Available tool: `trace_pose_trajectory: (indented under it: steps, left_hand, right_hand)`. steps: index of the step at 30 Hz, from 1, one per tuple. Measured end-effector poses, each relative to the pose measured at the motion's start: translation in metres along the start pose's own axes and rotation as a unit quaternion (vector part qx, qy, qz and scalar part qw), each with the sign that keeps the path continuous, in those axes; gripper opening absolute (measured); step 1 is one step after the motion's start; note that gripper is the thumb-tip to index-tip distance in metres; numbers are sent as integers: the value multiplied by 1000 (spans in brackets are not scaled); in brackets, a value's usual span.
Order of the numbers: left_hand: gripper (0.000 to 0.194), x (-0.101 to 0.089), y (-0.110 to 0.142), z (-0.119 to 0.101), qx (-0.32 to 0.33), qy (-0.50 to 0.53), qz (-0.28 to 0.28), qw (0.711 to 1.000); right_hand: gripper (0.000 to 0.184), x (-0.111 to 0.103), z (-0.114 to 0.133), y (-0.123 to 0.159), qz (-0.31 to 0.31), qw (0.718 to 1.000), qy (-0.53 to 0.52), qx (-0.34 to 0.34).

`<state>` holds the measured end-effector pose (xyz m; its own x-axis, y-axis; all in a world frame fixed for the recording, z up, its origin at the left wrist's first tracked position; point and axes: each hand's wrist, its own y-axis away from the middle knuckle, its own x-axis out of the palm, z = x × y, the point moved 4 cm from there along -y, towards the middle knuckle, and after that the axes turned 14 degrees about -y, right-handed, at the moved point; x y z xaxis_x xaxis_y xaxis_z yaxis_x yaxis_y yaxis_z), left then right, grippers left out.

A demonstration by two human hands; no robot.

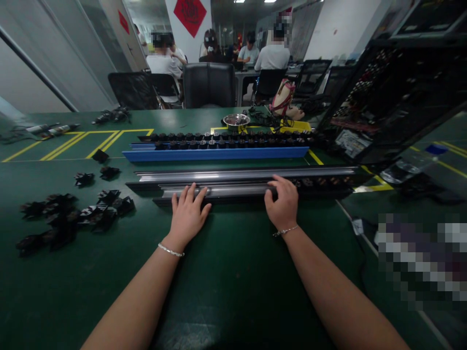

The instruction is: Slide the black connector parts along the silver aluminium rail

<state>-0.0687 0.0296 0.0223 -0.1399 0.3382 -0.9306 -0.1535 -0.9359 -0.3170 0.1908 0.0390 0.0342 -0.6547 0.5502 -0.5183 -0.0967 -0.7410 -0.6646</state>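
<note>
My left hand (188, 214) lies with fingers spread over the left part of the nearest dark metal channel (237, 190). Along the same channel, farther right, is my right hand (283, 201), its fingers loosely curved and apart at the channel's edge. Small black pieces (321, 183) sit inside the channel to the right of that hand. Just behind runs a second long channel (226, 175) with a shiny inside. Farther back, a blue channel (219, 154) stands in front of rows of black socket-like modules (213, 142).
Loose black modules (98, 216) are scattered at the left. A metal bowl (236, 120), a yellow tray (295, 126) and cables are at the back. To the right stand a dark open case (386, 87) and a plastic bottle (412, 163). People sit beyond the table.
</note>
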Motion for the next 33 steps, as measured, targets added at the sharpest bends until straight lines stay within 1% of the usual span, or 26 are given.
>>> trace_pose_trajectory:
  steps: [1,2,3,6,12,17,21,25,33]
  left_hand:
    - [51,0,0,0,1,-3,0,1000]
    - [50,-1,0,1,2,-4,-1,1000]
    - [50,-1,-1,2,4,-4,-1,1000]
    - [49,-1,-1,4,6,-3,1,1000]
    - [50,0,-1,4,10,4,3,1000]
    - [49,-1,-1,4,14,10,4,1000]
    - [49,0,-1,5,13,15,5,1000]
    - [49,1,-2,5,14,18,6,1000]
    - [50,0,-2,4,14,24,6,1000]
  right_hand:
    - [26,-7,-5,-2,-51,998,18,16]
    - [30,-12,-10,-3,-88,995,36,35]
    - [34,-15,-15,-3,-107,992,49,54]
    - [38,-14,-27,-3,-88,991,59,86]
    - [34,-11,-26,-3,-65,994,43,75]
    - [33,-13,-27,-5,-78,993,38,75]
    - [39,-14,-30,-3,-94,989,53,100]
    - [44,-14,-28,-2,-90,987,56,117]
    - [41,-11,-25,-3,-71,993,26,92]
